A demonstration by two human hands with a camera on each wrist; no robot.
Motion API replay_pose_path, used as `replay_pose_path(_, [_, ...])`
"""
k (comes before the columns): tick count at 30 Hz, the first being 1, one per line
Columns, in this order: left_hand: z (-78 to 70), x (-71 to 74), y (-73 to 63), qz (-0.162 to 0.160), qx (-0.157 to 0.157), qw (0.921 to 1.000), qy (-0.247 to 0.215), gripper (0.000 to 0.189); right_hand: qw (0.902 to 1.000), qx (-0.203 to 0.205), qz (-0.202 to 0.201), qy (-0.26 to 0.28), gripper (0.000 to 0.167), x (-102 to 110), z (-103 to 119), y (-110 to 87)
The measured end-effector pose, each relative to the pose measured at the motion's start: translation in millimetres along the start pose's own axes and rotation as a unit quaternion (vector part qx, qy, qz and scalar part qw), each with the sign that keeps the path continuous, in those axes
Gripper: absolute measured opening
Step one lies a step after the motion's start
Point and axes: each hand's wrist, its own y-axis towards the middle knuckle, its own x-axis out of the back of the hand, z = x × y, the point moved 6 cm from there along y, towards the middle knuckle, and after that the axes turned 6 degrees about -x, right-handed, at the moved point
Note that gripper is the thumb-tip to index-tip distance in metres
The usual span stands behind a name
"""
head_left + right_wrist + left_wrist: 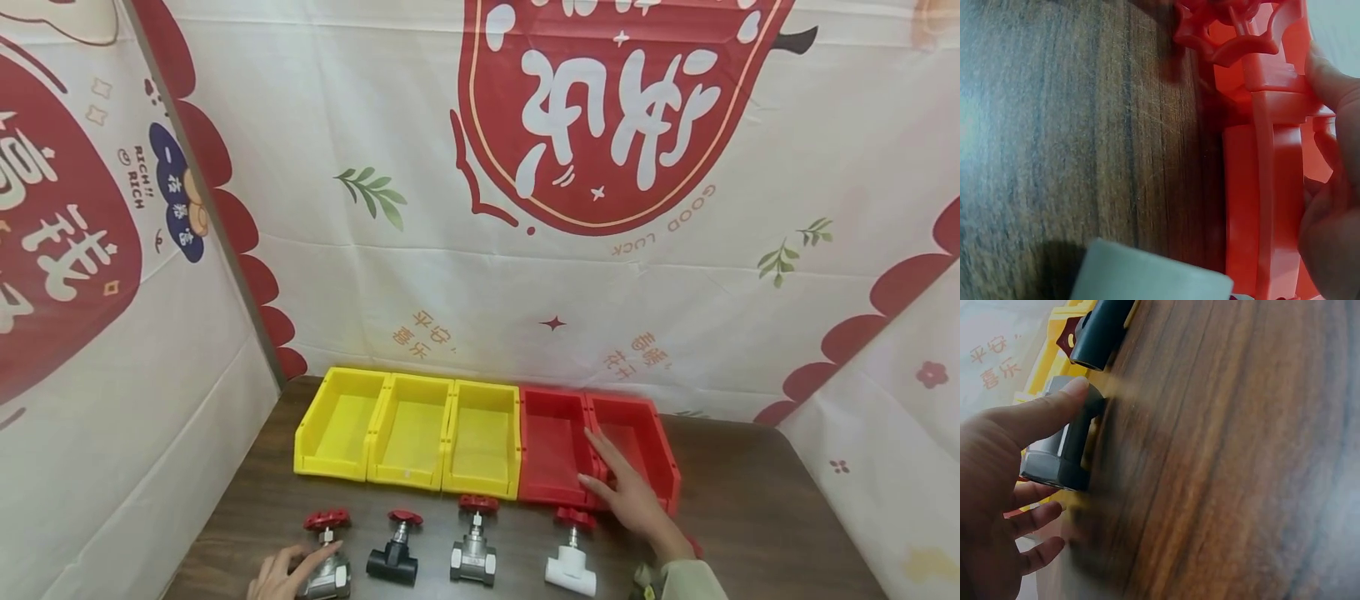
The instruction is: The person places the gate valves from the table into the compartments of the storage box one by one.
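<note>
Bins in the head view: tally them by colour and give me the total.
Yellow bins: 3
Red bins: 2
Total: 5

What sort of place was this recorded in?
Probably a makeshift indoor work booth: printed cloth walls enclose three sides of a dark wooden table, which holds yellow and red bins and a line of valves.

Printed cloth (465, 287) behind wooden table (757, 508)
</note>
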Motion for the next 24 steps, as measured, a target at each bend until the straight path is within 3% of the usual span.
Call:
replay_pose_path(8, [-2.9,-1.1,5.9,-0.019,-0.008,0.9997,-0.015,0.073,0.9999,-0.009,0.006,0.011,0.088,0,-1,-1.8])
replay_pose_path(14, [-2.3,-5.4,10.8,0.013,-0.018,0.9996,0.018,0.072,0.9998,-0.018,0.008,0.006,0.087,1,-1,-2.2])
replay_pose_path(24, [-3.0,-7.1,15.7,0.013,0.003,0.9998,0.013,0.082,0.9993,-0.033,0.002,0.018,0.084,0,2,-2.2])
